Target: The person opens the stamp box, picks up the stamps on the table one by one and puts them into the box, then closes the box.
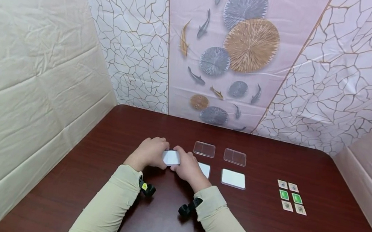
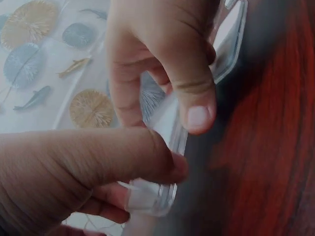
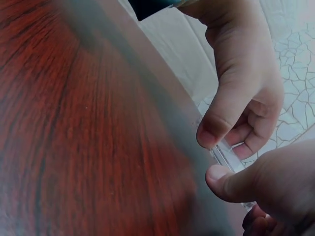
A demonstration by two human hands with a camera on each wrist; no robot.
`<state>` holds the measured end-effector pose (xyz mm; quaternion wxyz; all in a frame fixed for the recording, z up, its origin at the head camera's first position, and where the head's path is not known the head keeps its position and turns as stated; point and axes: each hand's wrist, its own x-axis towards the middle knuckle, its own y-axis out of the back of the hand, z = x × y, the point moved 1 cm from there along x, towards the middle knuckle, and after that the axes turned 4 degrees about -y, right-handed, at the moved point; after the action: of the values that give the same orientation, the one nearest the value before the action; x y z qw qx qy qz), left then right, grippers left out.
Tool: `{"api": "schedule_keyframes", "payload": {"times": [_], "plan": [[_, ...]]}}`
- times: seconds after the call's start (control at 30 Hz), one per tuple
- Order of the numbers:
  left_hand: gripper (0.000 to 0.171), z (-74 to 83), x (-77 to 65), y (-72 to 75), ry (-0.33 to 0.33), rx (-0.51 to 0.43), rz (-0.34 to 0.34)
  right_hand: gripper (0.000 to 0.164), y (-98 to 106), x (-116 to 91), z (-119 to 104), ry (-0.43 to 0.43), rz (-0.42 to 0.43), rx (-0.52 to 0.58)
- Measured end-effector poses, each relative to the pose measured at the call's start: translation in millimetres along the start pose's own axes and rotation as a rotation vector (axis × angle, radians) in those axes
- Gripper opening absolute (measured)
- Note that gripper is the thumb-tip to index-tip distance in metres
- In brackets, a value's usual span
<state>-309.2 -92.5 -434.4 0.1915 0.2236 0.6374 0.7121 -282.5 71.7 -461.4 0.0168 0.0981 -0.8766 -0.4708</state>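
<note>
Between both hands is a flat clear plastic case (image 1: 171, 158) with a white face, above the left part of the brown table. My left hand (image 1: 149, 153) grips its left end, thumb on the near edge. The right hand (image 1: 187, 165) holds the opposite end between thumb and fingers. Up close, the left wrist view shows layered transparent edges on the case (image 2: 165, 199), and both thumbs press along them. The right wrist view shows the same case edge (image 3: 226, 156) between the two thumbs. Fingers hide much of the case.
Two clear lids (image 1: 204, 149) (image 1: 235, 157) lie behind and right of the hands. Nearer are two white rectangular pieces, one (image 1: 205, 169) partly hidden by my right hand, the other (image 1: 233, 179) fully visible. Several small stamp-like squares (image 1: 284, 194) lie in rows at the right.
</note>
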Motion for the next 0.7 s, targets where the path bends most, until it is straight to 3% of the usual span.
{"api": "schedule_keyframes", "payload": {"times": [0.27,0.7], "plan": [[0.036,0.2,-0.2,-2.1,-0.049,-0.009,0.033,0.065,-1.1,-2.3,-2.9,0.004,0.016,-0.037],[0.037,0.2,1.5,-2.6,-0.062,-0.023,0.038,0.058,1.0,-3.0,-4.5,0.031,0.040,-0.073]]}}
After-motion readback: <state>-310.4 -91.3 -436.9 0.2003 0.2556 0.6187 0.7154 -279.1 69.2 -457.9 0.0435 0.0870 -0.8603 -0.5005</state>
